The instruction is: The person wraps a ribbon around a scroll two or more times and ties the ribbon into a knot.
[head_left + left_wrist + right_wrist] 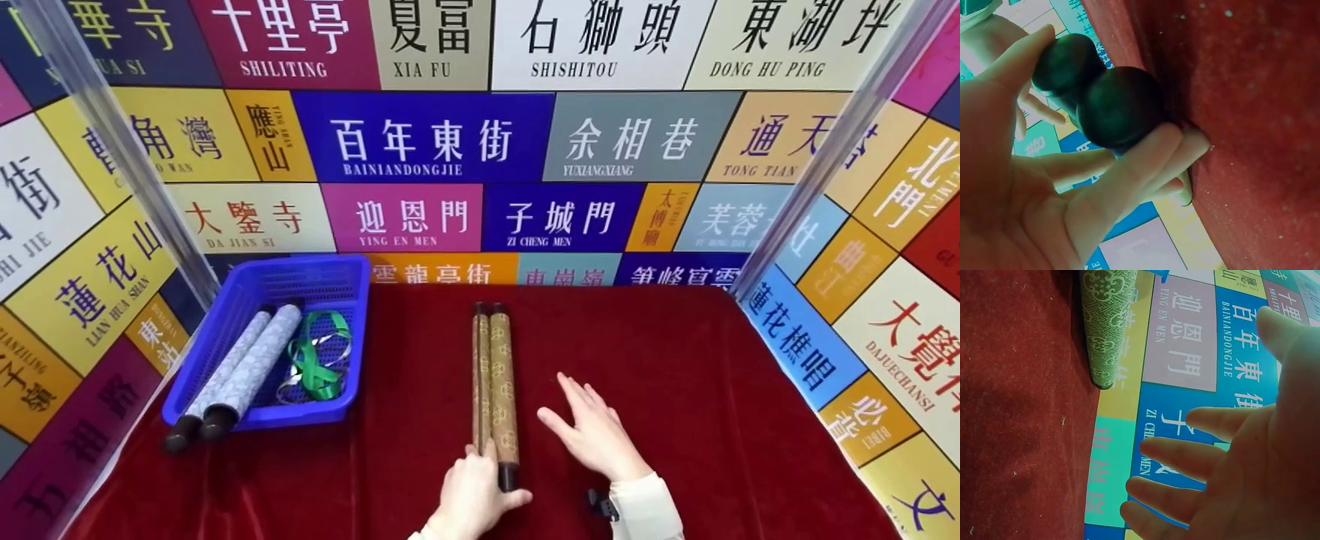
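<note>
A golden-brown patterned scroll (501, 382), rolled up on two rods side by side, lies lengthwise on the red cloth. My left hand (472, 489) holds its near end, with the thumb on one side and the fingers on the other. Two round black end knobs (1122, 107) show between that thumb and fingers in the left wrist view. To the right of the scroll, my right hand (596, 435) is held apart from it with fingers spread. In the right wrist view its palm shows with nothing in it, and the scroll's far end appears at the top.
A blue plastic basket (361, 330) stands at the left. Two pale blue patterned rolls (259, 360) with dark ends lean over its near rim, beside a green ribbon (319, 367). Red cloth (637, 337) covers the table. Coloured panels with lettering and clear upright posts (817, 150) surround it.
</note>
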{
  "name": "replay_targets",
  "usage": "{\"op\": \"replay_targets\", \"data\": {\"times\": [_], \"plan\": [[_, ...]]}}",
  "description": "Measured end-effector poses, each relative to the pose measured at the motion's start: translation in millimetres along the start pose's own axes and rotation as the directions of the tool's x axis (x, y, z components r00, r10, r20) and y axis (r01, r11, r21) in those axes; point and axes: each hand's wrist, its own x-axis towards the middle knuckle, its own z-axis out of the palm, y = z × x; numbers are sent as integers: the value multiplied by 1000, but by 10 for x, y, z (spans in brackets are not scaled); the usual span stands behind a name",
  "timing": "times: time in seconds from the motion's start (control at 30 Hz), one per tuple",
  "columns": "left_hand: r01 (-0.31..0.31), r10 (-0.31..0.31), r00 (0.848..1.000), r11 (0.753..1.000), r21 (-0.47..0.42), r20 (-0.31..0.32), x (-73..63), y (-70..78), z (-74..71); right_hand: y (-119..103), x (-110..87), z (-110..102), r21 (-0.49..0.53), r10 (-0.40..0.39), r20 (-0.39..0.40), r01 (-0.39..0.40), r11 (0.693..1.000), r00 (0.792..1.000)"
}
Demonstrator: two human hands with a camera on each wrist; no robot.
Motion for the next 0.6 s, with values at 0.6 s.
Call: {"op": "replay_targets", "data": {"times": [0.6], "plan": [[-94, 101, 991, 993, 78, -85, 37, -179, -43, -121, -13, 262, -10, -78, 31, 79, 997, 996]]}}
